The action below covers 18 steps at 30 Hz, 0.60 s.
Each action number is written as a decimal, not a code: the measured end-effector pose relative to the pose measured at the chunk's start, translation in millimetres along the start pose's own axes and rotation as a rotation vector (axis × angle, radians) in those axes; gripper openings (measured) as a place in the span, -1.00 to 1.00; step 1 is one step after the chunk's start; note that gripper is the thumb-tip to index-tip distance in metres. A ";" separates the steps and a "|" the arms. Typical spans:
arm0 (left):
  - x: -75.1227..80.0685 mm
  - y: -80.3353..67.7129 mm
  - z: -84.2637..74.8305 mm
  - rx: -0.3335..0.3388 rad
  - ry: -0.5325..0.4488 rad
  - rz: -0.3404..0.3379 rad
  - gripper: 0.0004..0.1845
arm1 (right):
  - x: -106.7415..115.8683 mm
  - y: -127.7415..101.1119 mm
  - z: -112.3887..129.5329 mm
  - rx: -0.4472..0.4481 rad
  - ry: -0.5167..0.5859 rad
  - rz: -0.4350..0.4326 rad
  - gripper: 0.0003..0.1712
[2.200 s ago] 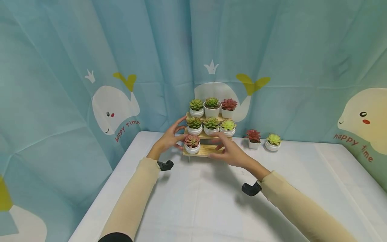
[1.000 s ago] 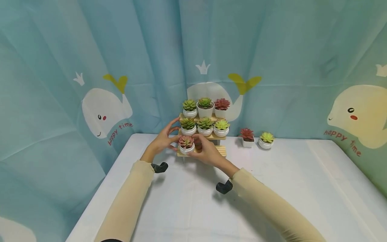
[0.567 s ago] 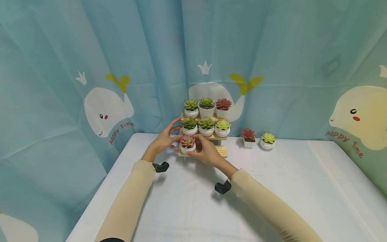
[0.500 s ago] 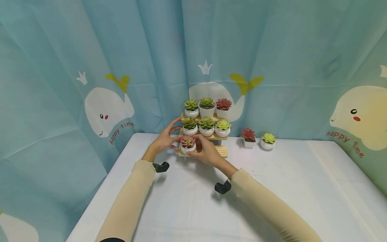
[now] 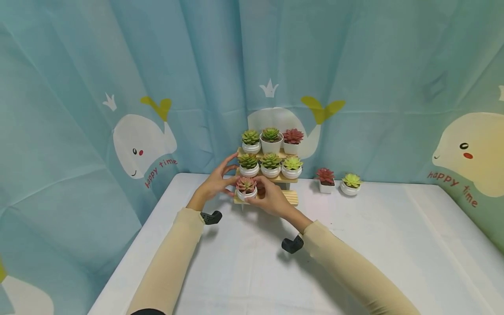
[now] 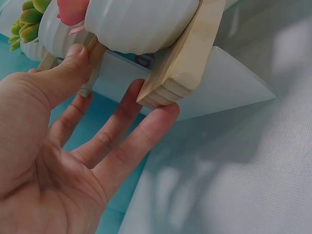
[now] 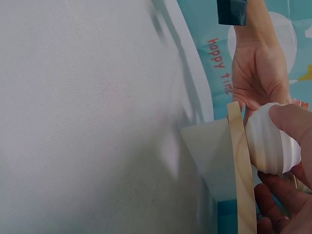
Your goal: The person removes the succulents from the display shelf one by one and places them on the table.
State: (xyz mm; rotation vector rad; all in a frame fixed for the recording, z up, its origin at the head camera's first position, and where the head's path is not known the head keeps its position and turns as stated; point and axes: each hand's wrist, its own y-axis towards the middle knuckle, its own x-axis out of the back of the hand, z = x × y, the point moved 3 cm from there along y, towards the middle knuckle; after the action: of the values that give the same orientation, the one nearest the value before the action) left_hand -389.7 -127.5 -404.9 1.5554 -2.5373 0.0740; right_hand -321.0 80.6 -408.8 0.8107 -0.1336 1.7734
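Observation:
A three-tier wooden plant stand [image 5: 292, 197] stands at the back of the table. On its lowest shelf, at the left end, sits a pink potted succulent [image 5: 246, 184] in a ribbed white pot [image 7: 268, 139]. My right hand [image 5: 272, 199] grips that pot from the right, thumb at the front and fingers round the far side. At the stand's left side is my left hand [image 5: 214, 183], its fingers spread and fairly straight. In the left wrist view, its fingertips [image 6: 163, 114] touch the bottom shelf's end [image 6: 170, 87], and the thumb rests at the middle shelf's edge.
Green and lime succulents [image 5: 271, 165] fill the middle shelf; two green ones and a red one [image 5: 293, 141] stand on top. Right of the stand, a red succulent [image 5: 326, 180] and a lime one [image 5: 351, 183] sit on the white table [image 5: 370, 245]. A blue curtain [image 5: 374, 87] hangs behind.
My right hand has moved left from the lowest shelf's right part to the pink succulent and taken hold of its pot. The left hand stays at the stand. The head view shifts slightly.

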 end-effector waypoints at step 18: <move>-0.6 0.1 -0.4 0.000 0.007 0.005 -0.14 | 0.5 -0.6 1.5 -0.009 0.002 -0.004 -0.36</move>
State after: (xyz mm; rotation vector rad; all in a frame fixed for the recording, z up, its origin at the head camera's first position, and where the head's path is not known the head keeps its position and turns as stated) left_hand -389.4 -126.9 -404.5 1.5462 -2.5358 0.0805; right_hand -319.9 80.5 -407.5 0.8020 -0.1388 1.7688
